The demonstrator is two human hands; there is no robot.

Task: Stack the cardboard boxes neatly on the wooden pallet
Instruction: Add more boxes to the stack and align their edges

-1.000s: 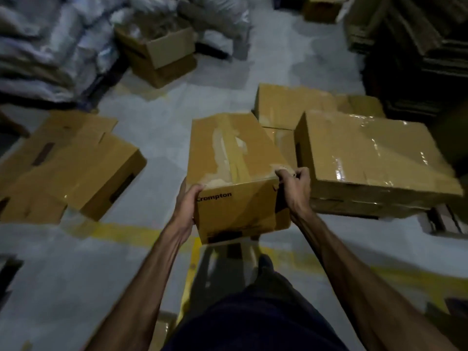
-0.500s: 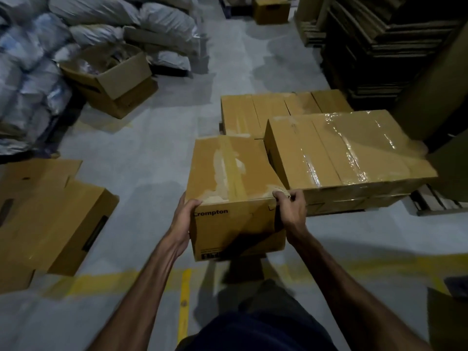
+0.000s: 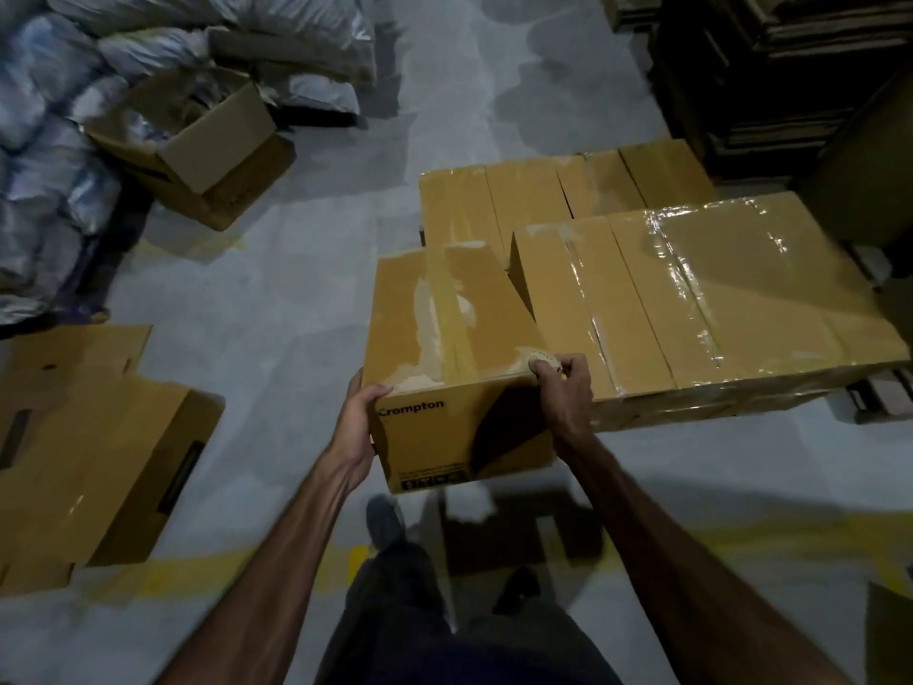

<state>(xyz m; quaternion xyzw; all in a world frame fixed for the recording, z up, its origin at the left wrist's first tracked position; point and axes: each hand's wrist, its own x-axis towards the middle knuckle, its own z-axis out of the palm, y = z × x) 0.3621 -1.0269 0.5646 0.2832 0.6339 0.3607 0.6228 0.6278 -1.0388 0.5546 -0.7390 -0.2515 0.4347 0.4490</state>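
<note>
This looks like a warehouse or storeroom. The grey concrete floor has yellow painted lines. Taped cardboard boxes sit on a wooden pallet. Silver plastic bags are piled up at the left, and flat cardboard sheets are stacked high at the back.

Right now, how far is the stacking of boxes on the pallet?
Done: taped boxes already lie on the pallet. In hand: the left hand and right hand carry the Crompton box beside them. Left: setting it down, then perhaps the floor boxes.
</note>
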